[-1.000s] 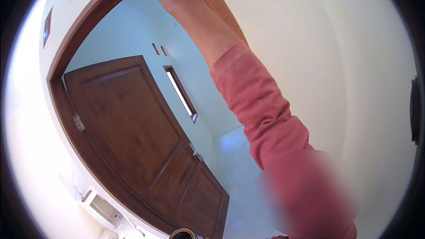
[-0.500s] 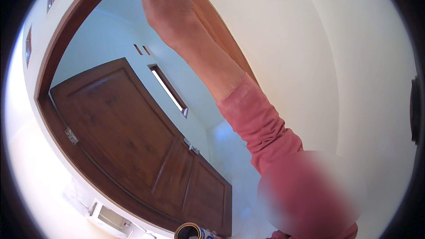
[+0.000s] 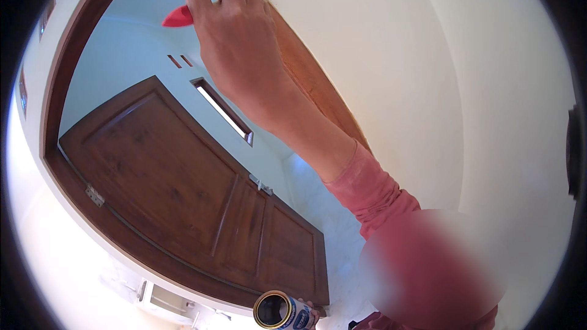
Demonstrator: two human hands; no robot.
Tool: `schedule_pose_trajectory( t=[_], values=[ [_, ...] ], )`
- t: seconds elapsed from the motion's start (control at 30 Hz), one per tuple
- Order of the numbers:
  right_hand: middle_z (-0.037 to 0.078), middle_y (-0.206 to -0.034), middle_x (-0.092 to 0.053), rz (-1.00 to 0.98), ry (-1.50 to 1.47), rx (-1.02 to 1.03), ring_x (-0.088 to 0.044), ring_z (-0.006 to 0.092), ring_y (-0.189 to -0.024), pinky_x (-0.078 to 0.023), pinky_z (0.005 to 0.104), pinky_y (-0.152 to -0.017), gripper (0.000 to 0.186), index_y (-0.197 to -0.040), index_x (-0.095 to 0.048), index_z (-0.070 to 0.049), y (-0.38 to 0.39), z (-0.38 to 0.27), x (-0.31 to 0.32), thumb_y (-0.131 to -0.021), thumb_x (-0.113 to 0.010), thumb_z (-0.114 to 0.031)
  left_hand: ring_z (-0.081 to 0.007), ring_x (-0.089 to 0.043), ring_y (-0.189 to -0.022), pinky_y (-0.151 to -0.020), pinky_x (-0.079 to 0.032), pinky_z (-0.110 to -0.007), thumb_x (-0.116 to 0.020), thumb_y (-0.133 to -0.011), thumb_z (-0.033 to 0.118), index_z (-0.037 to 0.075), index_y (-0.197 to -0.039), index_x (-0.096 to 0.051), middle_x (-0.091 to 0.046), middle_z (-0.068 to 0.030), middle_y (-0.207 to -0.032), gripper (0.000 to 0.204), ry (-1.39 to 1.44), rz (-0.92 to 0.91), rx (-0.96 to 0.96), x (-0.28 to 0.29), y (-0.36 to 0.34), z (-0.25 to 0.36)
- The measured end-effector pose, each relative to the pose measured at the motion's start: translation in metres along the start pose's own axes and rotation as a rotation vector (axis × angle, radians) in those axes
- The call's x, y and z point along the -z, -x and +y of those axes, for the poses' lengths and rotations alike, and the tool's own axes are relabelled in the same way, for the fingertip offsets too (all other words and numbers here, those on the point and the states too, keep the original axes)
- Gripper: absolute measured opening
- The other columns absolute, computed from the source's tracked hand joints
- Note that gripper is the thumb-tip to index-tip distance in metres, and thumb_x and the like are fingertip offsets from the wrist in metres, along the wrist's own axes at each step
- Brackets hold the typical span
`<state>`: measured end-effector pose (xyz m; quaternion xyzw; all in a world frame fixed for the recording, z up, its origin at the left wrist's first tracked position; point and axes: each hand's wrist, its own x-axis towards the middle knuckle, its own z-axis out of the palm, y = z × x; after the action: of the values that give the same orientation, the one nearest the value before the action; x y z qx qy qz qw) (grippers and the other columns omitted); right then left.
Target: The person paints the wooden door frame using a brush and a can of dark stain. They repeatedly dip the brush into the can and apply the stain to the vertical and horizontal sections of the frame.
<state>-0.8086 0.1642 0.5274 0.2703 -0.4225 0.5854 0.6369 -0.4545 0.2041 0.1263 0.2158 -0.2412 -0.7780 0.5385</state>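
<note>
Two hands are in view. The right hand (image 3: 235, 43) is raised high against the brown wooden door frame (image 3: 306, 70), its grip closed around a tool of which only a red, pointed end (image 3: 177, 18) shows. That red end juts out to the left of the grip; the long axis of the tool appears to run roughly level, left to right, with the far end hidden behind the fingers, so its full shape cannot be told. A few pale bristle-like strands are seen just right of the fingertips, touching the frame. The forearm is covered from below the wrist by a pink sleeve (image 3: 373, 192).

Far below this grip, at the lower edge, a small round tin can (image 3: 282, 311) is held by the left hand (image 3: 315, 311), of which only the fingertips are seen, clamped around the can's side. The can is tilted, its open mouth turned up and to the left, showing a dark inside with a gold-coloured rim. A blue and white label is wrapped round its wall.

Below and left of the raised grip, an open dark wooden door (image 3: 183, 208) with panels is seen, with pale blue walls (image 3: 134, 55) beyond it.
</note>
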Motion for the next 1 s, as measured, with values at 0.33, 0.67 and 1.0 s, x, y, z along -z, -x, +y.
schedule_pose_trajectory(
  t=[0.33, 0.67, 1.0],
  values=[
    [0.018, -0.101, -0.054, -0.020, -0.098, -0.047, -0.061, 0.0328, -0.087, -0.054, 0.0426, -0.073, 0.019, -0.104, -0.061, -0.003, 0.063, 0.005, 0.039, -0.090, -0.072, -0.011, -0.0392, -0.064, -0.111, -0.096, -0.056, -0.054, -0.062, -0.097, 0.052, 0.005, -0.127, -0.062, -0.066, -0.0199, -0.119, 0.056, -0.072, 0.024, 0.012, 0.005, 0.004, -0.009],
    [0.012, -0.106, -0.055, -0.152, -0.183, -0.095, -0.061, 0.0305, -0.093, -0.054, 0.0439, -0.079, 0.023, -0.102, -0.062, -0.009, 0.118, 0.014, 0.086, -0.084, -0.075, -0.004, -0.0401, -0.064, -0.112, -0.097, -0.056, -0.055, -0.065, -0.095, 0.054, 0.005, -0.127, -0.063, -0.067, -0.0200, -0.120, 0.059, -0.156, 0.036, 0.027, 0.002, -0.004, -0.020],
    [0.013, -0.112, -0.064, -0.268, -0.441, -0.058, -0.067, 0.0258, -0.103, -0.058, 0.0346, -0.083, 0.024, -0.114, -0.065, -0.002, 0.151, 0.059, 0.150, -0.093, -0.074, 0.004, -0.0417, -0.063, -0.113, -0.097, -0.055, -0.056, -0.065, -0.094, 0.060, 0.005, -0.130, -0.061, -0.066, -0.0208, -0.122, 0.067, -0.390, -0.052, 0.018, 0.006, -0.022, -0.036]
  ],
)
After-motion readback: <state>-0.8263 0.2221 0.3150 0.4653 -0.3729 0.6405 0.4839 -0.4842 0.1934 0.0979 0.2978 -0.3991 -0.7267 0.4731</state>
